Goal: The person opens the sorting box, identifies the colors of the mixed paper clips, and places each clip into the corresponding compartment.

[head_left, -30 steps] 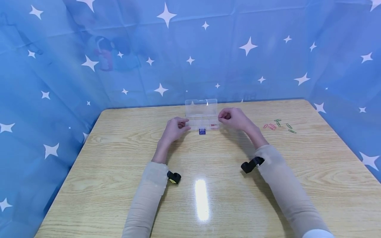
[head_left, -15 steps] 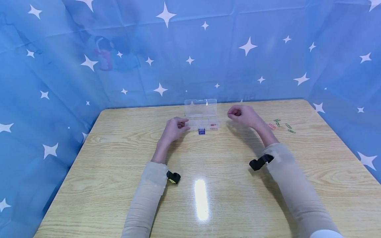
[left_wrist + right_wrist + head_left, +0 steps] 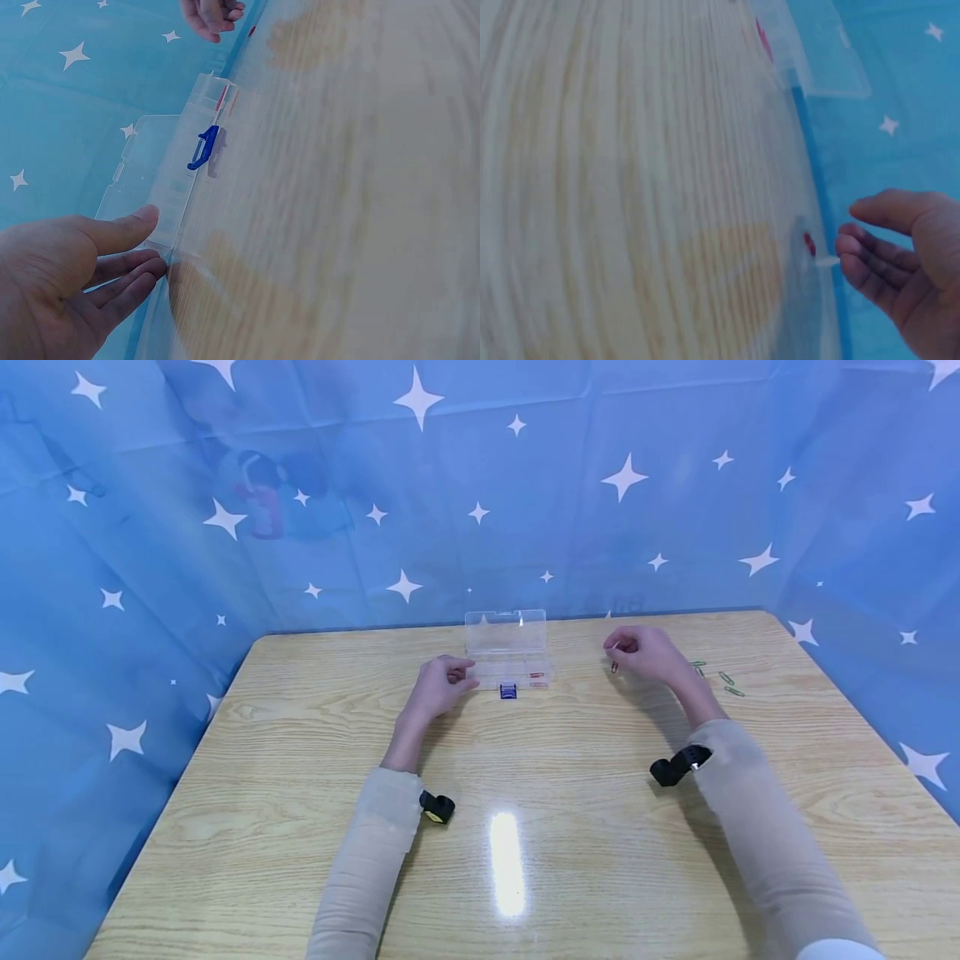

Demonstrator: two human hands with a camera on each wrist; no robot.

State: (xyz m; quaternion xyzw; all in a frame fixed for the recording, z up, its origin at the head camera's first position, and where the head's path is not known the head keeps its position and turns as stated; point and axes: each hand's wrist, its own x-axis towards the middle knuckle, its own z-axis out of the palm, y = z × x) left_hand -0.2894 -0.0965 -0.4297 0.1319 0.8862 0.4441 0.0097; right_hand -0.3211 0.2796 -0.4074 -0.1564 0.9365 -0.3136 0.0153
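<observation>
A clear plastic box stands at the table's far middle with its lid up and a blue latch at the front. Red paper clips lie in its right part. My left hand rests at the box's left end, thumb and straight fingers touching it. My right hand hovers right of the box, fingers loosely curled. A small red clip sits just below its fingertips; whether they touch it I cannot tell.
Green paper clips lie scattered to the right of my right hand. The wooden table is ringed on three sides by a blue star-patterned cloth. Each wrist carries a small black camera.
My right hand has moved from the box's right end to the right, toward the loose clips, and now covers the pink ones. The left hand and the box stayed put.
</observation>
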